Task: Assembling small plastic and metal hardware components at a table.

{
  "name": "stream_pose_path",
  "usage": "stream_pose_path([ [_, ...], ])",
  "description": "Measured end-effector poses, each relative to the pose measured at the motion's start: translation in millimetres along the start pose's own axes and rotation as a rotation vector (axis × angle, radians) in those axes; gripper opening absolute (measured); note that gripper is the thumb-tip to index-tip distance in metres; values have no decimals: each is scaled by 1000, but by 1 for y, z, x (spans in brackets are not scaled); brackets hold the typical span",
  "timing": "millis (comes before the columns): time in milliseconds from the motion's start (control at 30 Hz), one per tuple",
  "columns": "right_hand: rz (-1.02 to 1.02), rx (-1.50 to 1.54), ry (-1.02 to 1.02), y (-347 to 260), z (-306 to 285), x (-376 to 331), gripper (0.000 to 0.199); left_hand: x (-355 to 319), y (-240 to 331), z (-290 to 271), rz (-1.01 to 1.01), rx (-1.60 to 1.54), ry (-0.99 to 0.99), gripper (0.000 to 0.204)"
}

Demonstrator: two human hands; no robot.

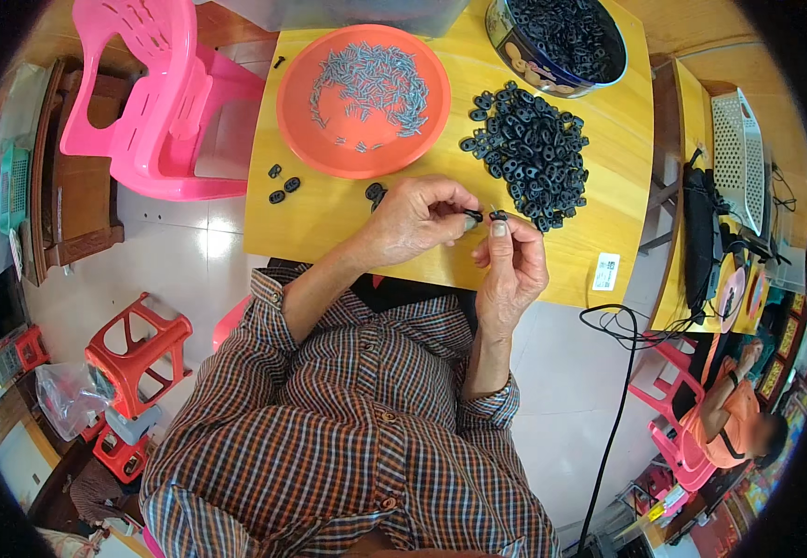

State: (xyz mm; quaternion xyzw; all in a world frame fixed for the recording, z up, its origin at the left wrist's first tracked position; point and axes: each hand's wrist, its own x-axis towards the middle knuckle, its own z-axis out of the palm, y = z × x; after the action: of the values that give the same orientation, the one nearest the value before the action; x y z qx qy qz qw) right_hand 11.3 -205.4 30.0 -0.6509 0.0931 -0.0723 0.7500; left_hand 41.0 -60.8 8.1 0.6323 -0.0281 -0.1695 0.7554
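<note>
Over the near edge of the yellow table, my two hands meet, fingertips close together. My left hand pinches a small black plastic piece between thumb and fingers. Another small black piece is gripped by my right hand, its thumb on top. Something thin shows between the two pieces, too small to name. Beyond my right hand lies a heap of black oval parts with holes. An orange round plate of small grey metal pieces, perhaps springs, sits past my left hand.
A round tin full of black parts stands at the far right. Several loose black parts lie left. A white label is near the right corner. A black cable hangs beside it. Another person sits at right.
</note>
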Motion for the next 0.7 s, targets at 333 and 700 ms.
stream_pose_path([
  [333, 82, 6, 33, -4, 1, 0, 10, 0, 3, 4, -34, -194, 79, 18],
  [700, 148, 22, 12, -5, -1, 0, 11, 1, 3, -2, 19, -238, -14, 26],
])
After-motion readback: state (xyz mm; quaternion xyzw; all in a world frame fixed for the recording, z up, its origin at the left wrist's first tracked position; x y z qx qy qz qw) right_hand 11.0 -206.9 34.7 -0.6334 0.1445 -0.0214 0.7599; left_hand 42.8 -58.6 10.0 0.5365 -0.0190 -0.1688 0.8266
